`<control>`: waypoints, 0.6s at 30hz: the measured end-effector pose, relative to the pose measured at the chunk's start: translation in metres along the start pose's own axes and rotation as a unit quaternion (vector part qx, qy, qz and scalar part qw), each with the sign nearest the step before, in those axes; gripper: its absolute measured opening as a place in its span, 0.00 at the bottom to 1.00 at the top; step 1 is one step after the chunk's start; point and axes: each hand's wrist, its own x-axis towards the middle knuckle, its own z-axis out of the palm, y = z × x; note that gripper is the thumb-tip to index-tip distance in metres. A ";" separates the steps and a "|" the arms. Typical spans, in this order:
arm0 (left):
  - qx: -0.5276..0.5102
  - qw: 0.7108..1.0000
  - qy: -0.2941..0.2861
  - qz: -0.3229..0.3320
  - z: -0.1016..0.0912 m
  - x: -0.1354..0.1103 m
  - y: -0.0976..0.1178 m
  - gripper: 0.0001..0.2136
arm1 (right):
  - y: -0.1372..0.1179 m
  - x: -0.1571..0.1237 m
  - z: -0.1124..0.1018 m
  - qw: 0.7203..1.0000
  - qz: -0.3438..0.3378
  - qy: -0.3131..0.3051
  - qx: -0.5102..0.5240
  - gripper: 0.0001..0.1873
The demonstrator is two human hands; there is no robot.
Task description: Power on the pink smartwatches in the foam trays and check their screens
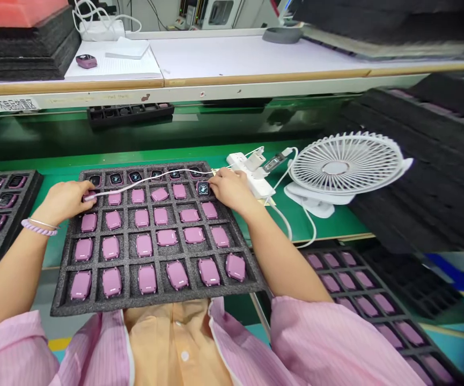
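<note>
A black foam tray (pixel 157 297) with square compartments lies in front of me, its near edge over my lap. Most compartments hold purple smartwatch bodies (pixel 147 279) back side up; along the far row several have lit screens (pixel 116 178) facing up. At the tray's left side, my left hand (pixel 65 201) is closed on the end of a white charging cable (pixel 135 184), over a watch in the second row. My right hand (pixel 232 187) has its fingertips closed on a smartwatch (pixel 203 188) with a lit screen, in that row's right-end compartment.
A white power strip (pixel 262 185) with plugs and a white fan (pixel 336 169) stand right of the tray. More watch trays are at left (pixel 14 214) and lower right (pixel 376 316). Black foam stacks (pixel 22 51) and one watch (pixel 86 61) sit on the shelf.
</note>
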 end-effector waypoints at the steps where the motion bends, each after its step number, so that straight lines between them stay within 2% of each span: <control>1: -0.055 0.998 -0.003 -0.020 -0.002 0.003 -0.004 0.23 | 0.000 -0.001 0.001 1.000 0.004 0.006 0.002 0.21; 5: -0.265 0.963 -0.014 -0.044 -0.005 0.010 -0.020 0.33 | 0.000 -0.002 0.006 1.000 0.007 0.020 0.020 0.20; 8: -0.337 0.939 -0.048 -0.046 -0.002 0.012 -0.026 0.43 | 0.000 -0.003 0.007 0.999 0.008 0.030 0.042 0.18; 11: -0.366 0.927 -0.071 -0.050 0.003 0.014 -0.027 0.47 | 0.001 -0.003 0.005 0.996 0.027 0.059 0.064 0.16; 15: -0.358 0.930 -0.074 -0.042 0.009 0.020 -0.031 0.47 | -0.002 -0.004 -0.002 0.985 0.068 0.139 0.072 0.16; 18: -0.344 0.935 -0.080 -0.022 0.011 0.024 -0.035 0.45 | -0.014 -0.005 -0.004 0.984 0.001 0.140 0.107 0.14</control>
